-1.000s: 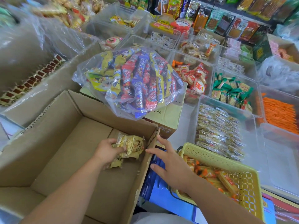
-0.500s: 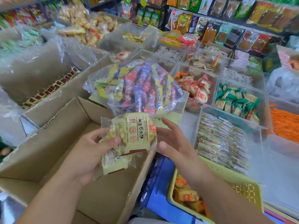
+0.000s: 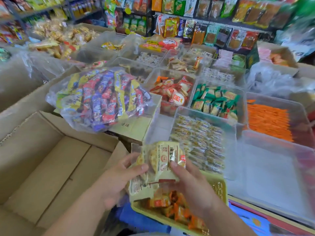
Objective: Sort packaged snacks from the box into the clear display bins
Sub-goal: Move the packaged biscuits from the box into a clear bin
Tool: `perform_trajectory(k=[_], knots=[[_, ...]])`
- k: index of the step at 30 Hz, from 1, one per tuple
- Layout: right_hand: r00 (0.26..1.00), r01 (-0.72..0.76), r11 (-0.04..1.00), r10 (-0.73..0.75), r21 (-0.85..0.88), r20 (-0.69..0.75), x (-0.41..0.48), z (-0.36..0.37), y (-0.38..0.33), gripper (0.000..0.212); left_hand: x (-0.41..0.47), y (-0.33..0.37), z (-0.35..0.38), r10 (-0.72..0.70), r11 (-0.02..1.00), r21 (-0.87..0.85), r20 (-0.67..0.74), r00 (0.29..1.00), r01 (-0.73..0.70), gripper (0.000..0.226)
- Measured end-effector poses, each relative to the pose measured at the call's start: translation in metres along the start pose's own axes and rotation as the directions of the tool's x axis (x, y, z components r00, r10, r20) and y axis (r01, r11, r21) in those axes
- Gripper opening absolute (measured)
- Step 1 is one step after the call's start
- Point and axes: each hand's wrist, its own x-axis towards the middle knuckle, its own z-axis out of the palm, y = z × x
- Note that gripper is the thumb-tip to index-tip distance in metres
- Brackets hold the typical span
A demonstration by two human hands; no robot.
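Observation:
Both hands hold a small stack of pale yellow snack packets above the yellow basket. My left hand grips the stack from the left, thumb on top. My right hand holds its right side, thumb pressed on the front packet. The open cardboard box lies at lower left, its visible bottom bare. Just beyond the packets stands a clear display bin with several matching pale packets in it.
A yellow plastic basket with orange snacks sits under my hands. A big clear bag of mixed candy bars rests on a carton behind the box. More clear bins hold red, green and orange snacks; one bin at right looks bare.
The packets came up out of the box in my left hand and moved right over the yellow basket. My right hand left the box flap and took hold of them too.

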Motion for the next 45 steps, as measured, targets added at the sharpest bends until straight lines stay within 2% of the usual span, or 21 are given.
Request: perform_trajectory(k=[4, 6, 7, 9, 10, 12, 15, 16, 17, 19, 20, 24, 26, 29, 32, 36, 40, 45], knots=[[0.999, -0.015, 1.0, 0.016, 0.014, -0.046, -0.013, -0.042, 0.004, 0.053, 0.014, -0.012, 0.036, -0.087, 0.996, 0.008, 0.06, 0.994, 0.086, 0.044], [0.995, -0.011, 1.0, 0.009, -0.022, -0.098, -0.016, -0.061, 0.004, 0.052, 0.022, -0.018, 0.051, -0.101, 0.995, 0.009, 0.042, 0.994, 0.101, 0.044], [0.991, 0.004, 0.999, -0.009, -0.041, -0.132, -0.016, -0.069, 0.002, 0.049, 0.025, -0.021, 0.059, -0.091, 0.996, 0.013, 0.013, 0.996, 0.091, 0.051], [0.975, 0.035, 0.995, -0.054, -0.091, -0.214, -0.016, -0.087, -0.002, 0.047, 0.032, -0.027, 0.071, -0.059, 0.998, 0.019, -0.065, 0.996, 0.06, 0.083], [0.965, 0.054, 0.993, -0.08, -0.108, -0.251, -0.015, -0.096, -0.003, 0.048, 0.035, -0.027, 0.076, -0.053, 0.998, 0.015, -0.099, 0.994, 0.054, 0.092], [0.942, 0.102, 0.991, -0.126, -0.089, -0.312, -0.012, -0.114, -0.005, 0.048, 0.04, -0.026, 0.083, -0.059, 0.998, -0.013, -0.16, 0.985, 0.058, 0.085], [0.899, 0.163, 0.986, -0.141, 0.019, -0.415, -0.001, -0.136, -0.011, 0.07, 0.053, -0.022, 0.077, -0.064, 0.995, -0.094, -0.194, 0.979, 0.046, 0.045], [0.881, 0.177, 0.984, -0.154, 0.01, -0.448, 0.004, -0.143, -0.013, 0.068, 0.057, -0.02, 0.073, -0.061, 0.991, -0.126, -0.202, 0.978, 0.036, 0.034], [0.862, 0.18, 0.983, -0.169, -0.023, -0.477, 0.01, -0.147, -0.016, 0.057, 0.061, -0.017, 0.069, -0.053, 0.986, -0.166, -0.215, 0.975, 0.017, 0.029], [0.842, 0.145, 0.988, -0.151, -0.052, -0.518, 0.022, -0.155, -0.022, 0.029, 0.069, -0.013, 0.062, -0.038, 0.967, -0.251, -0.257, 0.966, -0.029, 0.039], [0.834, 0.123, 0.992, -0.122, -0.035, -0.538, 0.03, -0.158, -0.024, 0.024, 0.072, -0.011, 0.059, -0.036, 0.957, -0.285, -0.276, 0.96, -0.047, 0.044], [0.797, 0.033, 0.999, -0.029, -0.005, -0.604, 0.064, -0.172, -0.029, 0.043, 0.085, -0.005, 0.053, -0.039, 0.898, -0.429, -0.302, 0.952, -0.1, 0.044], [0.798, -0.072, 0.982, -0.05, -0.177, -0.6, 0.084, -0.176, -0.03, 0.053, 0.091, -0.007, 0.049, -0.053, 0.877, -0.47, -0.304, 0.951, -0.102, 0.047], [0.831, -0.179, 0.857, -0.131, -0.483, -0.541, 0.113, -0.183, -0.029, 0.058, 0.097, -0.01, 0.045, -0.098, 0.868, -0.493, -0.289, 0.952, -0.061, 0.05], [0.808, -0.263, 0.701, -0.214, -0.662, -0.548, 0.14, -0.188, -0.029, 0.042, 0.101, -0.012, 0.043, -0.138, 0.855, -0.517, -0.285, 0.948, -0.031, 0.049], [0.823, -0.372, 0.401, -0.275, -0.837, -0.497, 0.167, -0.182, -0.034, 0.034, 0.104, -0.015, 0.039, -0.155, 0.848, -0.53, -0.284, 0.946, -0.021, 0.044], [0.883, -0.292, 0.132, -0.342, -0.947, -0.32, 0.178, -0.163, -0.03, 0.031, 0.104, -0.014, 0.032, -0.17, 0.837, -0.548, -0.266, 0.949, -0.003, 0.047], [0.963, -0.161, 0.12, -0.2, -0.98, -0.183, 0.182, -0.138, -0.017, 0.035, 0.104, -0.014, 0.028, -0.158, 0.849, -0.529, -0.273, 0.949, -0.011, 0.037]])
